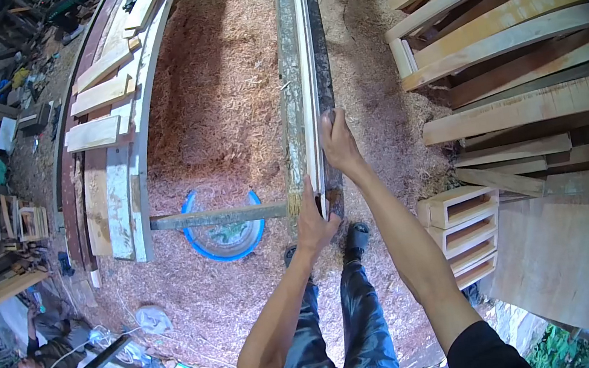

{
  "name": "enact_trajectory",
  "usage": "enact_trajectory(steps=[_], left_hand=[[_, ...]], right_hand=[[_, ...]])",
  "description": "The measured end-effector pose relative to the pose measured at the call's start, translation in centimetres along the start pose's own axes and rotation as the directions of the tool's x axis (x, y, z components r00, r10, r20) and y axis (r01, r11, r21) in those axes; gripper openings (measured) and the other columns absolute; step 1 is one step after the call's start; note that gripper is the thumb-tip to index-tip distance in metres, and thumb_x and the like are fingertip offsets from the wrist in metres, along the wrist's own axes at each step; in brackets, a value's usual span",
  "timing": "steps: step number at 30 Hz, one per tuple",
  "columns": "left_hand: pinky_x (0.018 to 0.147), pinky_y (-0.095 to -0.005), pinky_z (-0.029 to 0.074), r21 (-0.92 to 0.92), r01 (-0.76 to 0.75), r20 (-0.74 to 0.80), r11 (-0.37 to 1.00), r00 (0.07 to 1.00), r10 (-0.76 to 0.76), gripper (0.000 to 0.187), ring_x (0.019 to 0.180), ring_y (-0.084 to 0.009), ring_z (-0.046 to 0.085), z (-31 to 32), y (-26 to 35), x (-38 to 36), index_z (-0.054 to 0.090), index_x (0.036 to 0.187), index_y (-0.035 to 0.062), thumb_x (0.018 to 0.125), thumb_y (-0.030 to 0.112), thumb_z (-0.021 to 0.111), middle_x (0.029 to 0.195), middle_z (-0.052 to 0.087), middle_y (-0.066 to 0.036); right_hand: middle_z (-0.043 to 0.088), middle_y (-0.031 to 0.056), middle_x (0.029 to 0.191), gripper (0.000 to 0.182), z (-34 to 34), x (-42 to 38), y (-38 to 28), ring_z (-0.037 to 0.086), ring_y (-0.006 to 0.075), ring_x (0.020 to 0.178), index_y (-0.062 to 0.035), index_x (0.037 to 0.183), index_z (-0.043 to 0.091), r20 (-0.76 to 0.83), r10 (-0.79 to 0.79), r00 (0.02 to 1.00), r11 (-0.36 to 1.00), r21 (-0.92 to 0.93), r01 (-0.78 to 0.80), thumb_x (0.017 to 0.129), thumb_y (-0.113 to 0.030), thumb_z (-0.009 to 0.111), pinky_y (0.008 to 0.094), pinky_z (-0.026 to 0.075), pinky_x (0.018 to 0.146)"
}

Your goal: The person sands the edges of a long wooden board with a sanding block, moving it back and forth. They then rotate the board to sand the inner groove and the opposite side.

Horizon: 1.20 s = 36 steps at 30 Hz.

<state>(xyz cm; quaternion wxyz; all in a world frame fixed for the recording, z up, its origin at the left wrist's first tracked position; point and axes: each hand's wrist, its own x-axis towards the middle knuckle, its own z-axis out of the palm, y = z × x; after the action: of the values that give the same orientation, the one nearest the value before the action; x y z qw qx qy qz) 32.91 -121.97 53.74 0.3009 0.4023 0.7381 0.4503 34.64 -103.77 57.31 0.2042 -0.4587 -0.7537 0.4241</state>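
Note:
A long pale wooden strip runs away from me along a narrow beam bench, between a weathered plank on its left and a dark rail on its right. My left hand is closed around the near end of the strip, thumb out to the right. Farther along, my right hand grips the strip's right side with bent fingers, over the dark rail. Part of what its fingertips touch is hidden.
A cross bar joins the bench to a left table bearing boards. Beneath it sits a blue-rimmed basin. Right are stacked wooden frames and a slotted wooden box. Shavings cover the floor. A person is lower left.

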Motion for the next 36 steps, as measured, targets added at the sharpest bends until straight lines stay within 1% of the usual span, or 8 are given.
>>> enact_trajectory(steps=[6, 10, 13, 16, 20, 24, 32, 36], left_hand=[[0.086, -0.0448, 0.050, -0.099, -0.066, -0.013, 0.993, 0.998, 0.065, 0.099, 0.100, -0.0410, 0.060, -0.2, 0.6, 0.1, 0.014, 0.150, -0.0014, 0.072, 0.013, 0.072, 0.122, 0.054, -0.028], [0.090, -0.0454, 0.049, -0.064, -0.173, -0.090, 0.983, 0.982, 0.167, 0.098, 0.105, -0.0445, 0.058, -0.2, 0.6, 0.4, 0.014, 0.150, -0.0010, 0.072, 0.012, 0.072, 0.126, 0.051, -0.030], [0.094, -0.0449, 0.047, -0.144, 0.108, 0.075, 0.984, 0.992, -0.098, 0.095, 0.111, -0.0459, 0.055, -0.6, 1.3, 0.3, 0.014, 0.150, -0.0012, 0.071, 0.006, 0.066, 0.132, 0.046, -0.031], [0.098, -0.0448, 0.045, -0.085, 0.078, 0.041, 0.993, 0.996, -0.075, 0.093, 0.119, -0.0459, 0.050, -0.2, 0.7, 0.1, 0.015, 0.149, -0.0018, 0.070, 0.004, 0.061, 0.135, 0.043, -0.032], [0.097, -0.0455, 0.045, -0.103, 0.091, 0.065, 0.990, 0.994, -0.085, 0.093, 0.119, -0.0462, 0.050, -0.2, 0.8, 0.3, 0.015, 0.149, -0.0018, 0.072, 0.008, 0.065, 0.136, 0.043, -0.032], [0.090, -0.0464, 0.048, -0.079, -0.088, -0.040, 0.993, 0.996, 0.085, 0.095, 0.108, -0.0456, 0.056, 0.3, -0.2, 0.5, 0.014, 0.149, -0.0018, 0.077, 0.019, 0.073, 0.131, 0.047, -0.032], [0.089, -0.0449, 0.048, -0.106, 0.094, 0.058, 0.990, 0.994, -0.088, 0.093, 0.106, -0.0446, 0.057, -0.6, 1.0, 0.1, 0.015, 0.150, 0.0001, 0.068, 0.003, 0.059, 0.127, 0.049, -0.032], [0.091, -0.0451, 0.048, -0.078, 0.104, 0.066, 0.991, 0.993, -0.099, 0.093, 0.109, -0.0446, 0.056, -0.5, 1.2, 0.4, 0.016, 0.150, 0.0005, 0.069, 0.004, 0.060, 0.129, 0.048, -0.031]], right_hand=[[0.053, 0.0349, 0.110, 0.037, 0.9, -8.3, 0.6, 0.055, 0.0535, 0.096, -0.0012, 0.126, 0.032, -0.075, -0.143, 0.987, 0.988, -0.072, 0.138, 0.102, -0.029, 0.037, 0.0574, 0.044, 0.082], [0.052, 0.0315, 0.111, 0.034, 0.7, -8.7, -0.5, 0.056, 0.0501, 0.099, -0.0015, 0.125, 0.033, -0.011, -0.036, 0.999, 0.997, -0.064, 0.035, 0.101, -0.025, 0.038, 0.0544, 0.046, 0.080], [0.053, 0.0315, 0.110, 0.031, -0.1, -3.2, -0.9, 0.057, 0.0484, 0.097, -0.0020, 0.120, 0.033, -0.032, 0.009, 0.999, 0.994, -0.109, -0.013, 0.102, -0.026, 0.035, 0.0535, 0.048, 0.080], [0.051, 0.0323, 0.110, 0.030, -0.3, 0.8, -1.9, 0.057, 0.0497, 0.095, -0.0017, 0.119, 0.032, 0.015, 0.070, 0.997, 0.984, -0.162, -0.067, 0.102, -0.027, 0.033, 0.0541, 0.049, 0.079], [0.047, 0.0357, 0.116, 0.035, 0.6, -4.0, -0.7, 0.055, 0.0534, 0.098, 0.0014, 0.122, 0.033, -0.110, -0.137, 0.985, 0.980, -0.162, 0.118, 0.102, -0.027, 0.034, 0.0537, 0.047, 0.085], [0.051, 0.0357, 0.112, 0.036, 0.5, -11.5, -0.3, 0.055, 0.0517, 0.099, 0.0006, 0.123, 0.035, -0.017, -0.066, 0.998, 0.997, -0.038, 0.065, 0.102, -0.029, 0.034, 0.0521, 0.046, 0.086], [0.054, 0.0332, 0.099, 0.033, -1.1, 3.1, -1.4, 0.056, 0.0501, 0.091, 0.0006, 0.109, 0.036, 0.002, 0.010, 1.000, 0.999, -0.048, -0.010, 0.103, -0.031, 0.032, 0.0538, 0.043, 0.080], [0.054, 0.0373, 0.103, 0.034, 0.2, -1.9, 0.8, 0.056, 0.0543, 0.093, 0.0020, 0.119, 0.034, -0.037, -0.017, 0.999, 1.000, 0.003, 0.017, 0.102, -0.028, 0.034, 0.0558, 0.046, 0.082]])
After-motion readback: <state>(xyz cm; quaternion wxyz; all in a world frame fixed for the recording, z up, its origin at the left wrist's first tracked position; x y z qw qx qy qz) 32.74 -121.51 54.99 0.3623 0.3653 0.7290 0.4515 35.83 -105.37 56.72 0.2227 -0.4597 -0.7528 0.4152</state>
